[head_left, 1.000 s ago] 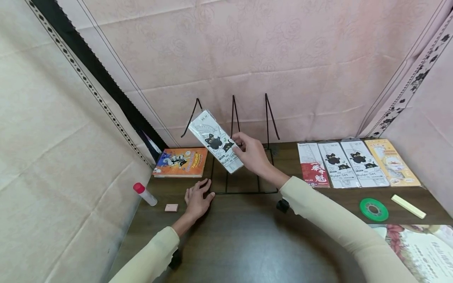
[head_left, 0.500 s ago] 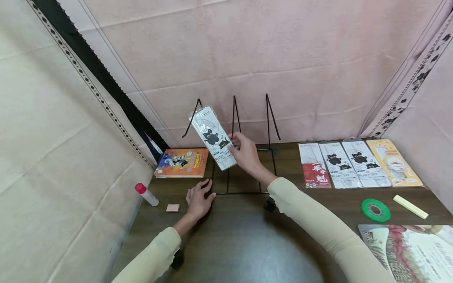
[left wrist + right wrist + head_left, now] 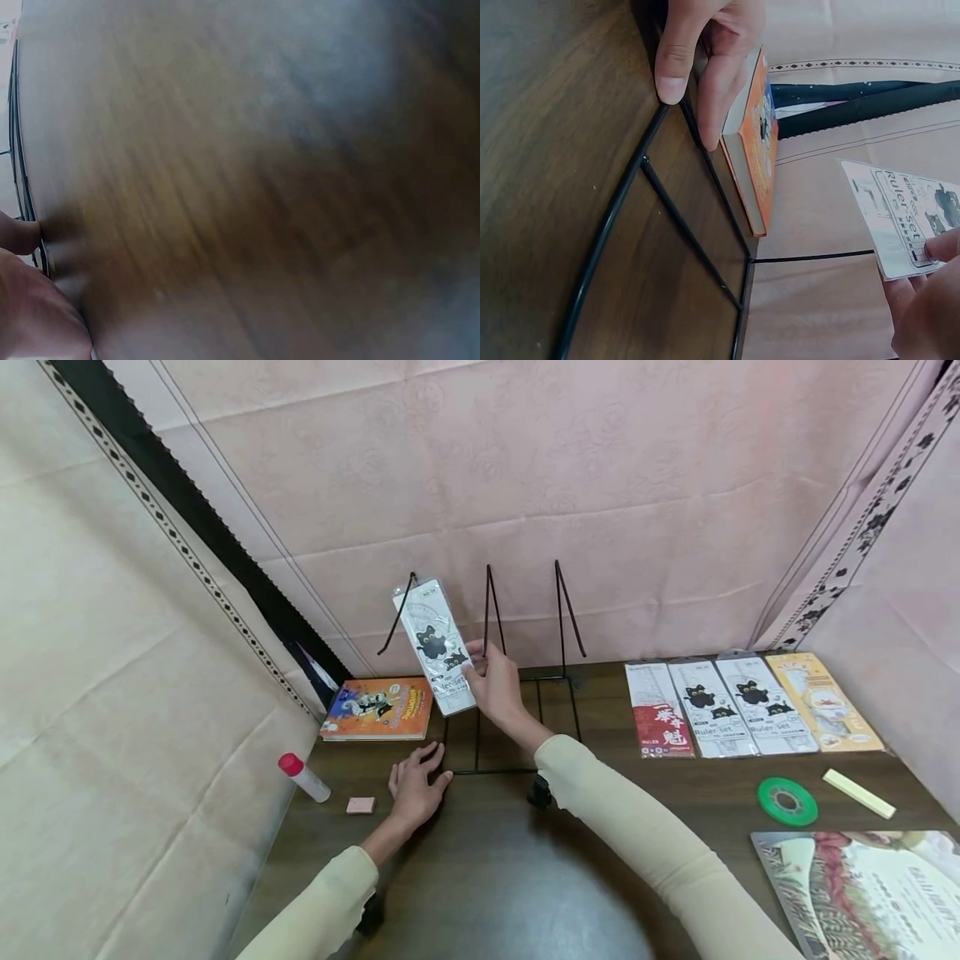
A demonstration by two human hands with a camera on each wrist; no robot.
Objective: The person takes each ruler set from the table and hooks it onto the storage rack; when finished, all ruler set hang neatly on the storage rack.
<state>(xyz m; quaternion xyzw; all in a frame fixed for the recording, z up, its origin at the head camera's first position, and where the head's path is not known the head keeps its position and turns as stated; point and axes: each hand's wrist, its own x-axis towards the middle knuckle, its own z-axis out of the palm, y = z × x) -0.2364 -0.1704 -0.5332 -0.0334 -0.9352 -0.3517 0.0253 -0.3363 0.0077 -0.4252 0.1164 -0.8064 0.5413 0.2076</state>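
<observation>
My right hand pinches a packaged ruler set by its lower right edge, thumb on the front and fingers behind. The packet has a white card with black cats; it leans a little to the left. Its upper left edge overlaps the left hook of a black wire display rack, the hook's wire crossing in front. My left hand rests at the rack's front left corner. In the right wrist view, its thumb presses the corner wire, and a finger lies along the side wire.
Left of the rack lies an orange book, with a glue stick and pink eraser nearer me. Several flat packets, a green ring, a pale yellow strip and a printed mat lie to the right.
My right hand has carried the ruler set left and slightly up, turning it more upright; its top now overlaps the left hook. My left hand has stayed at the rack's corner.
</observation>
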